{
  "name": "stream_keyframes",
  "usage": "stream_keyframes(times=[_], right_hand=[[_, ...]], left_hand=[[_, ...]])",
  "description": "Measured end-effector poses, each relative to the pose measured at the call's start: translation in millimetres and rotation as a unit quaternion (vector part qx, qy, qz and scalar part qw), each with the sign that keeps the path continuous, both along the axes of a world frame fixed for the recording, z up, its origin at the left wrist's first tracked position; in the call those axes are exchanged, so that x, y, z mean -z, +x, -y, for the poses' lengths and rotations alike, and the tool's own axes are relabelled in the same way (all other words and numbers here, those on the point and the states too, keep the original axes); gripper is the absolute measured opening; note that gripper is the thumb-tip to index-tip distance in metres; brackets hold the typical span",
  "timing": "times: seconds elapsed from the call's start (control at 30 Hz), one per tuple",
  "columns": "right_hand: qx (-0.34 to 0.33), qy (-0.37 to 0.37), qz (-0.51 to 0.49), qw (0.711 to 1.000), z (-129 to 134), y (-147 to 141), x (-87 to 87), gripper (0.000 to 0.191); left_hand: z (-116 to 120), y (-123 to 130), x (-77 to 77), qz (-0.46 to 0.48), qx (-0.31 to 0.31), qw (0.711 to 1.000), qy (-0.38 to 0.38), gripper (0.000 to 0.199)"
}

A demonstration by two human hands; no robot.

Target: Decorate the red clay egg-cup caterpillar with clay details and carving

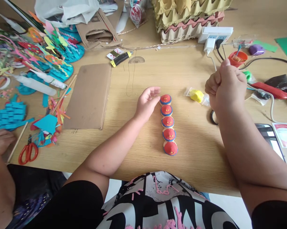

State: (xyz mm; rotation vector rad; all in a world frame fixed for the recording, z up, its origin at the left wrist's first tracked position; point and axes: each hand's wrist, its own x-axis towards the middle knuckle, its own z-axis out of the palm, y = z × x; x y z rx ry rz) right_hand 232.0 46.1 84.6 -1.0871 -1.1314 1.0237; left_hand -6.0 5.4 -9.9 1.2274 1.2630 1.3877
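Several small red domes with blue rims and yellow faces stand in a line down the table in front of me, each on a pale base. At the far end is the top red dome, close by the thumb of my left hand. That hand rests on its side, fingers stretched and apart from the thumb; whether it touches the dome I cannot tell. The nearest red dome lies towards the table's front edge. My right hand is raised on the right, fingers curled in; anything inside is hidden. Below it lies yellow clay in clear wrap.
At left are a cardboard sheet, paper scraps, orange scissors, glue bottles and another person's hand. Egg cartons and a power strip stand behind. Cables, an orange cup and a phone lie right.
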Motion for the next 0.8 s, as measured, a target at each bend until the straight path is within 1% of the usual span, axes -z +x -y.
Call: stream_keyframes(times=[0.07, 0.1, 0.13, 0.17, 0.2, 0.23, 0.27, 0.33, 0.4, 0.47, 0.5, 0.53, 0.6, 0.67, 0.73, 0.8], right_hand=[[-0.017, 0.020, 0.083, 0.996, 3, 4, -6.0, 0.071], [-0.034, 0.035, 0.157, 0.986, 6, 8, -9.9, 0.069], [-0.070, 0.040, 0.262, 0.962, 8, 12, -13.9, 0.063], [-0.096, 0.048, 0.366, 0.924, 10, 16, -17.5, 0.056], [-0.133, 0.053, 0.452, 0.881, 13, 20, -20.2, 0.052], [-0.180, 0.039, 0.514, 0.838, 15, 24, -21.6, 0.047], [-0.215, 0.016, 0.556, 0.803, 16, 27, -21.6, 0.044], [-0.272, -0.050, 0.604, 0.747, 19, 29, -18.1, 0.040], [-0.304, -0.119, 0.637, 0.699, 22, 28, -12.4, 0.042], [-0.323, -0.158, 0.661, 0.659, 23, 23, -7.4, 0.046], [-0.330, -0.168, 0.667, 0.646, 24, 21, -5.7, 0.046], [-0.333, -0.177, 0.670, 0.640, 25, 19, -4.5, 0.045], [-0.328, -0.193, 0.666, 0.641, 25, 16, -3.0, 0.043], [-0.314, -0.199, 0.663, 0.650, 25, 16, -1.9, 0.043], [-0.307, -0.182, 0.668, 0.653, 25, 20, -0.2, 0.040], [-0.312, -0.154, 0.678, 0.648, 27, 26, 2.6, 0.037]], left_hand=[[0, 0, 0.3, 0.000, 0.001, 1.000, 0.002, 0.032], [0, 0, 0.4, -0.001, 0.001, 1.000, 0.003, 0.032], [0, -1, 0.4, -0.002, 0.001, 1.000, 0.003, 0.032], [0, -1, 0.4, -0.004, 0.001, 1.000, 0.003, 0.032], [0, -1, 0.5, -0.005, 0.001, 1.000, 0.003, 0.031], [0, 0, 0.5, -0.006, 0.001, 1.000, 0.004, 0.031], [0, 0, 0.6, -0.006, 0.000, 1.000, 0.004, 0.030], [-1, 0, 0.9, -0.005, -0.001, 1.000, 0.003, 0.030], [-1, 0, 1.1, 0.001, -0.002, 1.000, 0.000, 0.031], [-2, 1, 1.0, 0.006, -0.004, 1.000, -0.004, 0.032], [-2, 1, 0.9, 0.006, -0.005, 1.000, -0.005, 0.032], [-2, 1, 0.8, 0.006, -0.008, 1.000, -0.005, 0.032], [-2, 1, 0.8, 0.003, -0.010, 1.000, -0.004, 0.032], [-3, 0, 1.2, 0.002, -0.006, 1.000, -0.006, 0.031], [-3, 0, 1.8, 0.003, 0.000, 1.000, -0.007, 0.030], [-4, 0, 2.1, 0.004, 0.003, 1.000, -0.007, 0.030]])
